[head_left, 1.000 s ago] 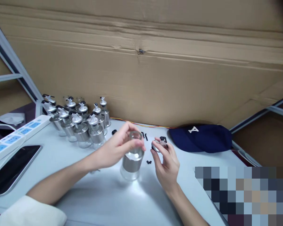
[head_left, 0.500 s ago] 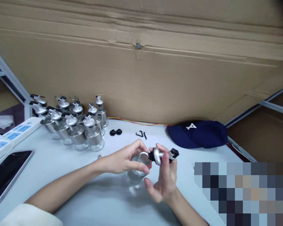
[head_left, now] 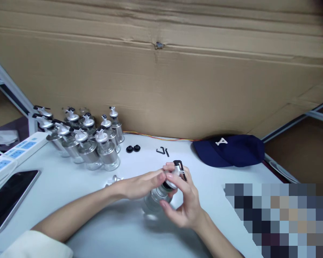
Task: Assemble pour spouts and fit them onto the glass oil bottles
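Note:
A clear glass bottle [head_left: 153, 203] stands slightly tilted on the table in front of me. Its mouth carries a silver pourer stopper [head_left: 172, 183] with a black flip cap [head_left: 179, 165] on top. My right hand [head_left: 187, 202] is closed around the stopper, its thumb lower down by the bottle's shoulder. From the left, my left hand [head_left: 141, 183] wraps the neck just under the stopper, hiding part of the glass. Behind my left wrist, a small silver part [head_left: 114, 180] lies half covered.
Several bottles with steel bands and pourers [head_left: 89, 154] stand at the back left. Black round caps [head_left: 133, 148] and thin black pieces [head_left: 163, 151] lie mid-table. A navy cap [head_left: 231, 150] is at the right, a power strip [head_left: 17, 154] and a tablet [head_left: 13, 200] at the left.
The stopper has gone from sideways beside the bottle's mouth to upright on it. My right hand has moved left with it, and my left fingers have risen towards it.

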Tool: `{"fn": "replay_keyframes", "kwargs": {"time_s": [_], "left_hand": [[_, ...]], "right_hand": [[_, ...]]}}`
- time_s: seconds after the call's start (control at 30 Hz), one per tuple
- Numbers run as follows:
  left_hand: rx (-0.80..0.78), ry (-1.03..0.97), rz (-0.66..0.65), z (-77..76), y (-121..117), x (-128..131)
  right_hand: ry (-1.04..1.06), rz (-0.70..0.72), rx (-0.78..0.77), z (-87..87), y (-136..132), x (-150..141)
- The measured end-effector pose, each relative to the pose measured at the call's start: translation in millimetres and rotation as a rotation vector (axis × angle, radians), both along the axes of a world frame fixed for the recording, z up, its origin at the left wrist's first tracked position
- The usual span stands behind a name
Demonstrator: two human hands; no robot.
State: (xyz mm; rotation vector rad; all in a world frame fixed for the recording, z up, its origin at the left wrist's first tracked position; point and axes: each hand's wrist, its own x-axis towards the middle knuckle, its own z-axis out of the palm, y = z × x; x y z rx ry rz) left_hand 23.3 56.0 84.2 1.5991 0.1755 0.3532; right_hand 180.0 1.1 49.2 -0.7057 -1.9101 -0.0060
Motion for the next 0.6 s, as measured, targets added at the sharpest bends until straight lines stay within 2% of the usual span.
{"fn": "replay_keyframes", "kwargs": {"time_s": [0.2, 0.37, 0.6], "left_hand": [[-0.113, 0.016, 0.116, -1.5, -10, 5], [-0.147, 0.006, 0.209, -5.6, -13, 7], [-0.19, -0.103, 0.181, -9.0, -9, 11]], "right_hand": [[0.05, -0.007, -0.018, -6.4, 0, -5], [0.067, -0.005, -0.059, -10.9, -2, -5], [0.052, -0.001, -0.047, -8.1, -1, -7]]}}
